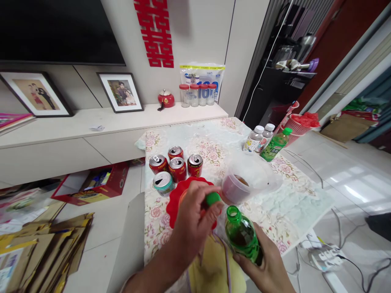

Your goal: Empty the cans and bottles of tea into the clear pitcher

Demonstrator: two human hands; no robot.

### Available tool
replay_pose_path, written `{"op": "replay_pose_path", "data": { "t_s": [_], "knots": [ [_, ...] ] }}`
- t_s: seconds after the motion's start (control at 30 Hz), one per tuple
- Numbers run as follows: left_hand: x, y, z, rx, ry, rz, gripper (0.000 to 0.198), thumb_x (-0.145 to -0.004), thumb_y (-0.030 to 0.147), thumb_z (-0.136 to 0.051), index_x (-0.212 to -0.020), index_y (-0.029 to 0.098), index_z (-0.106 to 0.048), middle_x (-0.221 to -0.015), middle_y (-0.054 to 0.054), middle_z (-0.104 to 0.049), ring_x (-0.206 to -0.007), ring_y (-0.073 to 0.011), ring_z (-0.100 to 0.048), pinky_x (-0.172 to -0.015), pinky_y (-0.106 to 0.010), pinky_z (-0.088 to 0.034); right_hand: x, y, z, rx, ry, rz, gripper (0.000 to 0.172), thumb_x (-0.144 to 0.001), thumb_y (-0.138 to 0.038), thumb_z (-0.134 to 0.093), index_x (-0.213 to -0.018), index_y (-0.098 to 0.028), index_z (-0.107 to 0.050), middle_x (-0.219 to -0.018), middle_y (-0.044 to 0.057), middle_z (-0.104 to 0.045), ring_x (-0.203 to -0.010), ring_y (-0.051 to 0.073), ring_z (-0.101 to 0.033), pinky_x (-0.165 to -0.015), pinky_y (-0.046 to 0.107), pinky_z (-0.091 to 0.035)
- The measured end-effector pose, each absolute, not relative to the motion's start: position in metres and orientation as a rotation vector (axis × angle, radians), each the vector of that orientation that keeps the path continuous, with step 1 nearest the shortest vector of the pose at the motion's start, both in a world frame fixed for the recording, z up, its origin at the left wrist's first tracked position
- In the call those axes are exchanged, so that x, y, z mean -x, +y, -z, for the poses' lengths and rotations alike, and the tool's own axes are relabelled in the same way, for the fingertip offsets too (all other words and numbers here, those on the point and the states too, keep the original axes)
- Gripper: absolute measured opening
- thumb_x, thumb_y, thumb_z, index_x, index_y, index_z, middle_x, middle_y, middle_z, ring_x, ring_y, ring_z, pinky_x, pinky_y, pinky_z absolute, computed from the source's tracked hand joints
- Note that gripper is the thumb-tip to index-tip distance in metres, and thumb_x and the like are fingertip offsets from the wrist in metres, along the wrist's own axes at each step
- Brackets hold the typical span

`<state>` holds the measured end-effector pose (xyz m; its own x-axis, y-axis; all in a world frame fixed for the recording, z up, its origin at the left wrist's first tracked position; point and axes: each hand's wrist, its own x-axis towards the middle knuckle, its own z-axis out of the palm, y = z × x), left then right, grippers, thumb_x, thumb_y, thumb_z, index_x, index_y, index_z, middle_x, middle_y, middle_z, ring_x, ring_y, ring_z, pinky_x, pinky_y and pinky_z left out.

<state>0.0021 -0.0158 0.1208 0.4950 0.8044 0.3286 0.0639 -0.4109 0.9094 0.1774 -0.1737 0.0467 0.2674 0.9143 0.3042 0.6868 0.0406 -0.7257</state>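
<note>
Found the left hand (195, 219) closed on a green cap (213, 198), pinched at the fingertips and held clear of any neck. Found the right hand (269, 264) clamped around the lower body of a green bottle (242, 236), tilted, with its open mouth just beside the cap but not touching it. Recorded the hands as close together, not joined. Judged the opening as done: cap off, mouth bare. Judged the contents as not yet emptied, though the level reads poorly through the green plastic. Saw no pouring in progress. Noted a red plate (174, 203) just beyond the left hand, partly hidden behind the knuckles. Noted a clear plastic tub (235, 189) just beyond the cap, with some brownish liquid inside; cannot tell its source. Logged four red cans (177, 167) and one teal can (163, 182) farther off beyond the left hand, tops up. Logged a capped bottle (276, 144) well beyond the right hand, beside two white-capped bottles (259, 136). Confirmed a flowered tablecloth (299, 195) under all of it.
</note>
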Motion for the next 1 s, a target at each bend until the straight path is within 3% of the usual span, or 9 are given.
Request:
{"op": "replay_pose_path", "data": {
  "t_s": [0.1, 0.17, 0.3, 0.43, 0.53, 0.67, 0.87, 0.9, 1.0],
  "knots": [
    [0.007, 0.005, -0.111, -1.557, 0.855, -0.827, 0.033, -0.099, 0.047, -0.063, -0.118, 0.021, -0.071, -0.097, -0.004, -0.069, -0.077, -0.0179, -0.066, -0.070, -0.031, -0.053, -0.185, -0.181, -0.048, 1.733, -1.456, -0.319, 0.047, -0.089, -0.049, -0.073, -0.129, -0.026, -0.063, -0.112, 0.003, -0.076, -0.095, 0.022, -0.076, -0.079, 0.024, -0.062],
    [0.014, 0.017, -0.101, -1.586, 0.937, -0.789, 0.038, -0.096, 0.049, -0.064, -0.117, 0.019, -0.073, -0.101, -0.006, -0.072, -0.082, -0.0201, -0.067, -0.075, -0.033, -0.054, -0.190, -0.189, -0.046, 1.782, -1.402, -0.290, 0.050, -0.087, -0.050, -0.074, -0.129, -0.025, -0.065, -0.114, 0.005, -0.076, -0.098, 0.024, -0.076, -0.083, 0.027, -0.062],
    [0.024, 0.028, -0.081, -1.757, 1.021, -0.666, 0.033, -0.092, 0.041, -0.061, -0.111, 0.019, -0.077, -0.109, -0.009, -0.076, -0.099, -0.0260, -0.070, -0.092, -0.042, -0.054, -0.189, -0.202, -0.052, 1.844, -1.164, -0.347, 0.056, -0.085, -0.057, -0.076, -0.128, -0.022, -0.068, -0.116, 0.006, -0.077, -0.103, 0.026, -0.075, -0.091, 0.029, -0.061],
    [0.025, 0.026, -0.072, -1.776, 1.087, -0.542, 0.030, -0.085, 0.033, -0.061, -0.107, 0.019, -0.076, -0.109, -0.009, -0.077, -0.089, -0.0242, -0.070, -0.079, -0.038, -0.054, -0.179, -0.203, -0.078, 1.831, -0.891, -0.427, 0.056, -0.082, -0.062, -0.077, -0.120, -0.022, -0.070, -0.114, 0.006, -0.077, -0.103, 0.027, -0.074, -0.091, 0.029, -0.061],
    [0.025, 0.018, -0.069, -1.777, 1.086, -0.526, 0.024, -0.083, 0.030, -0.062, -0.101, 0.020, -0.073, -0.098, -0.007, -0.076, -0.083, -0.0228, -0.069, -0.076, -0.036, -0.053, -0.182, -0.206, -0.094, 1.831, -0.785, -0.431, 0.053, -0.078, -0.062, -0.081, -0.109, -0.022, -0.069, -0.112, 0.006, -0.077, -0.103, 0.029, -0.074, -0.092, 0.031, -0.062],
    [0.022, -0.006, -0.062, -1.662, 0.890, -0.454, 0.029, -0.085, 0.029, -0.060, -0.110, 0.020, -0.071, -0.098, -0.005, -0.069, -0.085, -0.0209, -0.068, -0.078, -0.035, -0.056, -0.203, -0.216, -0.099, 1.865, -0.702, -0.389, 0.047, -0.075, -0.057, -0.085, -0.102, -0.023, -0.070, -0.098, 0.007, -0.077, -0.092, 0.029, -0.075, -0.080, 0.033, -0.065],
    [-0.007, -0.051, -0.045, -1.713, 0.659, -0.409, 0.028, -0.089, 0.017, -0.057, -0.114, 0.021, -0.069, -0.115, -0.007, -0.068, -0.106, -0.0214, -0.067, -0.097, -0.038, -0.054, -0.238, -0.229, -0.092, 1.761, -0.644, -0.448, 0.072, -0.068, -0.048, -0.091, -0.131, -0.023, -0.066, -0.104, 0.012, -0.079, -0.088, 0.036, -0.078, -0.068, 0.039, -0.068],
    [-0.015, -0.057, -0.041, -1.773, 0.600, -0.407, 0.030, -0.086, 0.013, -0.059, -0.113, 0.021, -0.069, -0.118, -0.007, -0.069, -0.111, -0.0218, -0.067, -0.101, -0.039, -0.053, -0.244, -0.230, -0.092, 1.755, -0.662, -0.457, 0.071, -0.069, -0.047, -0.091, -0.131, -0.023, -0.066, -0.105, 0.012, -0.079, -0.087, 0.037, -0.078, -0.066, 0.041, -0.069],
    [-0.037, -0.071, -0.023, -2.001, 0.524, -0.362, 0.037, -0.081, 0.001, -0.057, -0.111, 0.020, -0.066, -0.117, -0.009, -0.069, -0.107, -0.0215, -0.066, -0.093, -0.035, -0.054, -0.263, -0.228, -0.102, 1.788, -0.774, -0.421, 0.055, -0.073, -0.046, -0.088, -0.119, -0.023, -0.072, -0.103, 0.012, -0.079, -0.082, 0.036, -0.078, -0.062, 0.040, -0.068]
  ]
}}
